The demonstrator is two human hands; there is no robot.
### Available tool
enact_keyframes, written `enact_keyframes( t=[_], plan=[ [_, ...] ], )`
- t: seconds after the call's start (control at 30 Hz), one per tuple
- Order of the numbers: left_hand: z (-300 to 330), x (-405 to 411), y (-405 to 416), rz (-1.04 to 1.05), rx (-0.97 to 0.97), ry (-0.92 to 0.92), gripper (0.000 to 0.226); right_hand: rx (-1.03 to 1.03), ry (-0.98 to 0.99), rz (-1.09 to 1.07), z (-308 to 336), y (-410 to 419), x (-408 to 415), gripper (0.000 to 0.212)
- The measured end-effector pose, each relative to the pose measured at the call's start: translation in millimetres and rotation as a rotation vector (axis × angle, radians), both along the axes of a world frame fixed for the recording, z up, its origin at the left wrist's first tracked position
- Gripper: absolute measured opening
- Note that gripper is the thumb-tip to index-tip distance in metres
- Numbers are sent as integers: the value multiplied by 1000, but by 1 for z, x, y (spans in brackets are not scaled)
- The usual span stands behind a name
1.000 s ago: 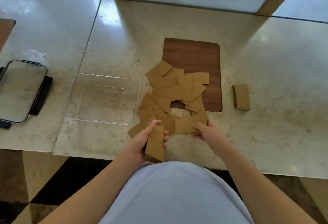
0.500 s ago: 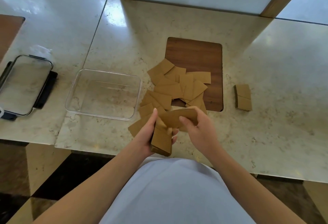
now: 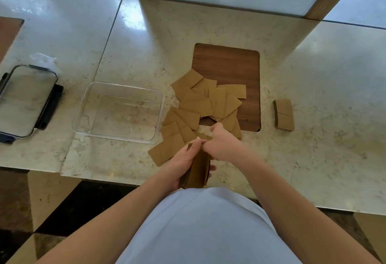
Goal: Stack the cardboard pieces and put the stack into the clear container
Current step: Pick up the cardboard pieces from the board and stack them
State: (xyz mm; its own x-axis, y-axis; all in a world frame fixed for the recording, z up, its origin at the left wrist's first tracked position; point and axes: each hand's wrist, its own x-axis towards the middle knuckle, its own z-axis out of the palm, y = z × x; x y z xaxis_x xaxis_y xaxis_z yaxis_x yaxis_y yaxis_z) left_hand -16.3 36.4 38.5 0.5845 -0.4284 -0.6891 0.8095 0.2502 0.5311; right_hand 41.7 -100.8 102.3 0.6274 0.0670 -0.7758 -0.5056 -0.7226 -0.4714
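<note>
The stack is gripped on edge in the left hand, thumb on the far side, fingertips showing at its right face; it is held at the near tabletop edge, above the white shirt. Its lower end is partly hidden by the hand. The right hand is curled at the stack's top end, touching the left thumb; what its fingers pinch, if anything, cannot be made out, as the fingers are turned away from the camera.

Loose pieces are spread overlapping between the container and the wooden inset, some lying across the inset's near left corner; several are covered by others and by the right hand, so no count is taken. A small second pile sits apart to the right.

The container is clear and holds nothing visible. The lid lies further left, its left edge cut off by the frame. A brown panel is cut off at the left edge.
</note>
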Motion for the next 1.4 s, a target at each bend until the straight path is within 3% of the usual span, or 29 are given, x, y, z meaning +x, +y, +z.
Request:
enact_keyframes(
  t=[0.1,0.2,0.23,0.3,0.4,0.53,0.6,0.73,0.93,1.03,1.1,1.17,1.27,1.4],
  plan=[
    [-3,1,8,45,-155,-3,93,111,118,-42,5,14,-3,59],
    [-12,-3,25,135,-140,-6,71,457,344,-185,-3,3,-1,56],
    [-15,-5,30,171,-133,22,65,484,340,-251,-11,-3,1,54],
    [-20,-7,39,269,-153,104,53,260,160,-312,-37,-9,4,57],
    [-23,-4,45,373,-211,194,48,-159,-123,-101,-73,-10,-2,66],
    [-27,-5,49,333,-237,239,48,-435,-270,160,-96,-2,-16,71],
    [-25,-10,52,225,-278,239,45,-481,-339,186,-102,1,-20,67],
    [-26,-17,60,102,-311,253,65,-277,-247,-14,-106,1,-14,44],
    [-25,-12,56,143,-241,282,51,141,-104,-401,-108,-39,-10,30],
    [-25,-12,53,202,-262,264,47,210,-111,-580,-96,-59,-11,16],
    [-27,-10,49,257,-234,252,52,270,-120,-660,-84,-66,-12,18],
    [-29,-7,45,278,-228,238,63,362,-97,-660,-71,-63,-12,17],
    [-28,-3,40,273,-192,248,70,452,-38,-488,-58,-48,-15,19],
    [-19,-5,38,195,-158,233,60,262,-157,-61,-60,-10,-21,22]
  ],
)
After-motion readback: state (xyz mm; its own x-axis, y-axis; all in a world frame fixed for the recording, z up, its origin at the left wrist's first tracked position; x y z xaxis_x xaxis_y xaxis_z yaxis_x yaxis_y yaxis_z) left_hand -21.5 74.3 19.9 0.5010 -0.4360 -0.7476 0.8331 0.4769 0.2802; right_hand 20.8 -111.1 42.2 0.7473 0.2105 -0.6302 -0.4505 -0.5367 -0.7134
